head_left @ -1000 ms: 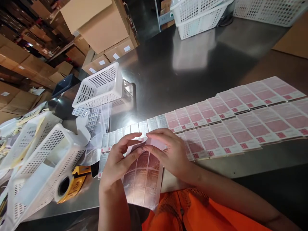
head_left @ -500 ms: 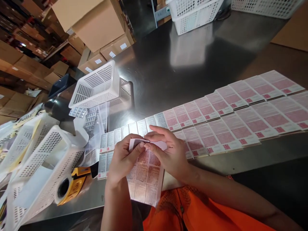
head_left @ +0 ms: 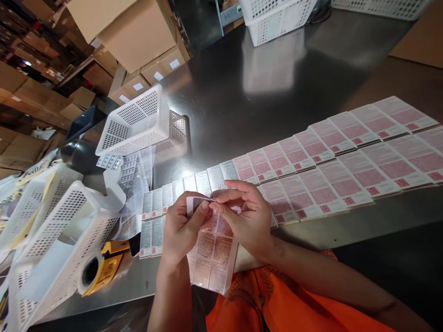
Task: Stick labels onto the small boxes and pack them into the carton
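At the left end of the bench (head_left: 277, 83), white perforated baskets (head_left: 51, 230) crowd together, a tape roll (head_left: 90, 272) lying on a yellow dispenser just in front of them. Further in, an upturned basket (head_left: 133, 121) sits behind loose clear wrappers. Now to the middle: the left hand (head_left: 180, 228) has its fingers clamped on the top left corner of a label sheet (head_left: 212, 251), thumb on top. The sheet hangs with its long axis running from the fingers down toward the body, its lower edge past the bench edge over the orange vest (head_left: 277, 304). Just to the right, the right hand (head_left: 247, 216) pinches thumb and forefinger together on the same top edge, fingertips nearly touching the left thumb. Both hands sit equally close; the right covers the sheet's upper right corner, so what it grips is hard to make out. Beyond, two rows of pink cards (head_left: 339, 157) run off to the right, cut by the frame. The print is too small to read
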A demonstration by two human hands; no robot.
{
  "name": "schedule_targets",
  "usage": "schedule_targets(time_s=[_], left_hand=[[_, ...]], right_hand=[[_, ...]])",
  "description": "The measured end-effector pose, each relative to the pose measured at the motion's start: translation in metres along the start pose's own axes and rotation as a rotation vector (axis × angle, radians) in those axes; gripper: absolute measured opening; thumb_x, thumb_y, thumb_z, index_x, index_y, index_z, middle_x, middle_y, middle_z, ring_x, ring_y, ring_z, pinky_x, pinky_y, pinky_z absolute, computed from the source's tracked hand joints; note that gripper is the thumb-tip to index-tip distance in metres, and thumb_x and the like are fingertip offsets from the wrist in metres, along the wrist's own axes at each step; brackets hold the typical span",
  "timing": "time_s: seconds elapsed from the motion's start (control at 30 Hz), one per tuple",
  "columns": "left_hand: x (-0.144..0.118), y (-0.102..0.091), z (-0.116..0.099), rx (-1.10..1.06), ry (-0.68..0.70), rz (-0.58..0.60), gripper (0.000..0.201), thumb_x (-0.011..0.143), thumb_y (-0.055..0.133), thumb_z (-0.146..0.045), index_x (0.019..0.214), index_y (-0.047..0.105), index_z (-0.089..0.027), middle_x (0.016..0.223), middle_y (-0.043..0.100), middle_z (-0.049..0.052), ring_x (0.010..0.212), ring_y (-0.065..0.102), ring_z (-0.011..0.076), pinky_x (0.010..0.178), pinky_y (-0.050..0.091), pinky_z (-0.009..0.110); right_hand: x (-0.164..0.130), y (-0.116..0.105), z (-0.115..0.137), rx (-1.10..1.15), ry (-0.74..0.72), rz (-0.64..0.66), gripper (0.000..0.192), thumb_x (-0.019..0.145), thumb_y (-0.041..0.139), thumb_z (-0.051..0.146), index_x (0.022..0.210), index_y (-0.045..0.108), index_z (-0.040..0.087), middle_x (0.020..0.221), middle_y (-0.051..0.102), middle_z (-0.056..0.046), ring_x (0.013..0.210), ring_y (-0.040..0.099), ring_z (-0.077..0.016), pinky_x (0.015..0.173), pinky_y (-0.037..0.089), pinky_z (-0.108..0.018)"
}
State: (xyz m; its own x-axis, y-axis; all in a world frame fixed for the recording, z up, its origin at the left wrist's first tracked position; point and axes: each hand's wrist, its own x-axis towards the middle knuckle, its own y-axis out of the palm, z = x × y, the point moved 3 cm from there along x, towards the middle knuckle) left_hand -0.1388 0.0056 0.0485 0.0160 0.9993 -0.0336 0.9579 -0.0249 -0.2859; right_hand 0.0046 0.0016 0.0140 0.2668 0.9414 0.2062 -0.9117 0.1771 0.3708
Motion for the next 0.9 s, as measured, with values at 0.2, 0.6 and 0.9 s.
schedule_targets(time_s=[0.2, 0.6, 0.9], left_hand=[[0.0005, 0.0029, 0.0012, -0.049, -0.009, -0.016, 0.013, 0.085, 0.07, -0.031, 0.083, 0.068, -0.018, 0.069, 0.067, 0.0, 0.061, 0.059, 0.0105, 0.056, 0.047, 0.02], [-0.0037, -0.0023, -0.0012, 0.117, 0.159, -0.062, 0.002, 0.086, 0.068, -0.022, 0.087, 0.068, -0.021, 0.069, 0.068, -0.003, 0.058, 0.059, 0.0074, 0.053, 0.047, 0.015], [-0.0047, -0.0008, 0.0085, 0.028, 0.068, -0.054, 0.006, 0.084, 0.07, -0.025, 0.086, 0.066, -0.02, 0.065, 0.063, -0.004, 0.056, 0.055, 0.0087, 0.052, 0.046, 0.018]], right_hand=[[-0.002, -0.0016, -0.0018, -0.005, -0.031, 0.019, 0.044, 0.078, 0.075, 0.01, 0.116, 0.063, 0.028, 0.079, 0.069, 0.004, 0.074, 0.07, -0.0106, 0.073, 0.061, -0.024], [0.0039, 0.0, 0.0013, -0.077, -0.006, 0.108, 0.015, 0.08, 0.073, 0.014, 0.091, 0.075, 0.024, 0.093, 0.062, -0.003, 0.089, 0.065, -0.0147, 0.073, 0.06, -0.027], [0.0031, -0.0004, 0.0045, -0.105, -0.089, 0.088, 0.015, 0.08, 0.071, 0.007, 0.083, 0.07, 0.022, 0.086, 0.071, -0.001, 0.086, 0.067, -0.0152, 0.078, 0.057, -0.031]])
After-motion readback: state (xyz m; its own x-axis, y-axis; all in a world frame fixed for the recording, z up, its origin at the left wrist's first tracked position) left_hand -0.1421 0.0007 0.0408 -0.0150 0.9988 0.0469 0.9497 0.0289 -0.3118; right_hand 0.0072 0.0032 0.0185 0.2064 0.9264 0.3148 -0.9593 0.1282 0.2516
